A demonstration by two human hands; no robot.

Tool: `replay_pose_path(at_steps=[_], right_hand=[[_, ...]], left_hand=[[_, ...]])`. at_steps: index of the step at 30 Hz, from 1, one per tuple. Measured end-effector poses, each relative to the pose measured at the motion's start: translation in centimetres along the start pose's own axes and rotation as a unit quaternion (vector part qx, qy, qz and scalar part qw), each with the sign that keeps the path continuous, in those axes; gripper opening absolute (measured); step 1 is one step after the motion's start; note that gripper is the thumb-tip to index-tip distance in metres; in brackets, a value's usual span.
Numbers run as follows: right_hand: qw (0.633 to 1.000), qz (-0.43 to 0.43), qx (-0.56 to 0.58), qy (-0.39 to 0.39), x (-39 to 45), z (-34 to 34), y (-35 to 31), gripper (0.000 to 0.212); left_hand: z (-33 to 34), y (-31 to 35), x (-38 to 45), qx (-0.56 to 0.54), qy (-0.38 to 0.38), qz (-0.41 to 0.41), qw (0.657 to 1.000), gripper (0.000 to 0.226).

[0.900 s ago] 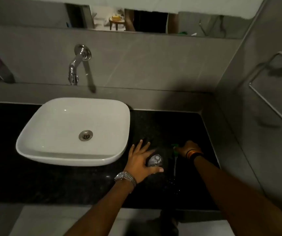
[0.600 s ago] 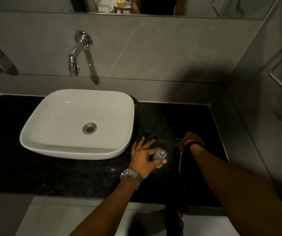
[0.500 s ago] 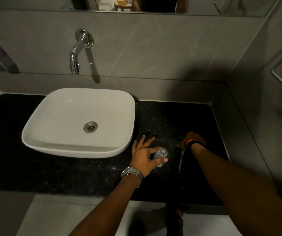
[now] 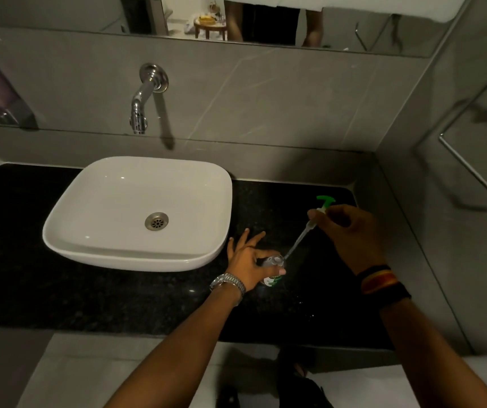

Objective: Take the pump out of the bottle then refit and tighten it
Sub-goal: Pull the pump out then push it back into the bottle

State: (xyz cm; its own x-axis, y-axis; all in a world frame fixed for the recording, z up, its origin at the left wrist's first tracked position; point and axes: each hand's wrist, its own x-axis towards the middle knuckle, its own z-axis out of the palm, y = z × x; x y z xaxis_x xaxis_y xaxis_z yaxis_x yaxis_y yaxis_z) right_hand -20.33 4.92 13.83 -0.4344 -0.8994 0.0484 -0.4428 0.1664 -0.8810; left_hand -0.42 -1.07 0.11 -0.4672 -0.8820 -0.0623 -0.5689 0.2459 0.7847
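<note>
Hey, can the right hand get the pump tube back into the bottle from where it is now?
Probably yes. The right hand holds the pump tilted, its tube tip at the bottle mouth, which the left hand steadies from the side. Nothing seems to cover the opening.

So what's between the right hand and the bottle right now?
In the head view, the pump's clear dip tube slants from the right hand down to the bottle mouth, over bare black counter.

Both forearms are bare, with no sleeves in view; the left wrist wears a silver metal link watch (image 4: 228,282), the right a stack of black, orange and yellow bands (image 4: 382,282).
</note>
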Motion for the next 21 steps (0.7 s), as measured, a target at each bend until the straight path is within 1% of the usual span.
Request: replay_pose_path(at_steps=[4,8,12,14,17,21], right_hand=[[0.999,-0.041,0.020,0.003,-2.0,0.7,-0.7,0.034],[0.998,-0.056,-0.012,0.014,-2.3,1.9,-0.1,0.027],[0.995,-0.087,-0.049,0.004,-2.5,2.9,1.2,0.024],[0.994,-0.091,-0.057,-0.014,-2.5,3.5,2.2,0.024],[0.989,-0.084,-0.105,-0.060,-2.6,5.2,3.9,0.023],[0.974,-0.087,-0.196,-0.078,-2.1,6.9,5.9,0.025]], left_hand=[[0.2,-0.2,-0.1,-0.008,-0.003,0.001,1.000,0.046],[0.2,-0.3,-0.1,-0.011,0.000,0.002,1.000,0.046],[0.4,-0.4,-0.1,-0.010,0.007,0.007,1.000,0.042],[0.4,-0.5,-0.2,-0.011,0.009,0.010,1.000,0.042],[0.4,-0.6,-0.2,-0.004,0.010,0.012,1.000,0.043],[0.3,-0.6,-0.1,-0.004,0.001,0.012,1.000,0.043]])
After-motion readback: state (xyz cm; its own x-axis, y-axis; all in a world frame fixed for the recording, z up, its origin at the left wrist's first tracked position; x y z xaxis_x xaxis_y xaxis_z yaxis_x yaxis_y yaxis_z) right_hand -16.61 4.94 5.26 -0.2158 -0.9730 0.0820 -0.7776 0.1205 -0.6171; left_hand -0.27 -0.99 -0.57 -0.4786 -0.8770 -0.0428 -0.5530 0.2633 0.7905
